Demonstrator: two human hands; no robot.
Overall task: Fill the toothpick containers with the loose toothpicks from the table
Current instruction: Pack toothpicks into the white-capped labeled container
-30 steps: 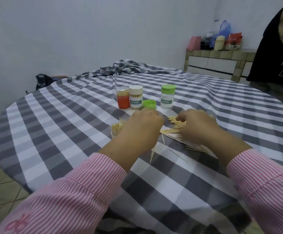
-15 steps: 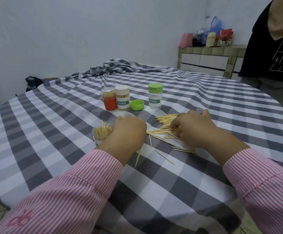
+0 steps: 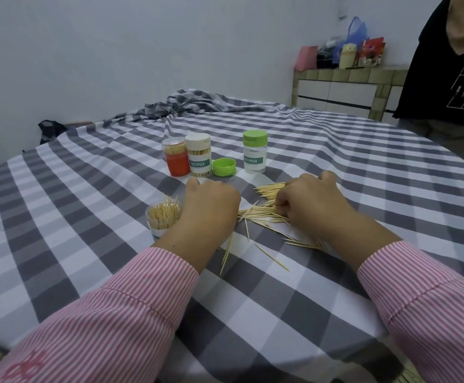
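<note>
An open clear container [image 3: 162, 217], packed with upright toothpicks, stands by my left hand [image 3: 211, 204]. That hand lies knuckles-up beside it, fingers curled under; what they hold is hidden. My right hand [image 3: 312, 204] rests on the pile of loose toothpicks [image 3: 266, 212] and its curled fingers pinch a bunch of them. More loose toothpicks [image 3: 226, 254] lie scattered toward me. Behind stand a red container [image 3: 176, 157], a white-capped container [image 3: 199, 156], a loose green lid [image 3: 224, 167] and a green-capped container [image 3: 255, 154].
A grey-and-white checked cloth [image 3: 87, 205] covers the round table and bunches up at the far side. A person in a black top [image 3: 446, 64] stands at the right edge. A tiled counter [image 3: 347, 87] with bags stands behind.
The view has shifted, so the open container now shows fully beside my left hand. My right hand has drawn toothpicks together into a bunch under its fingers.
</note>
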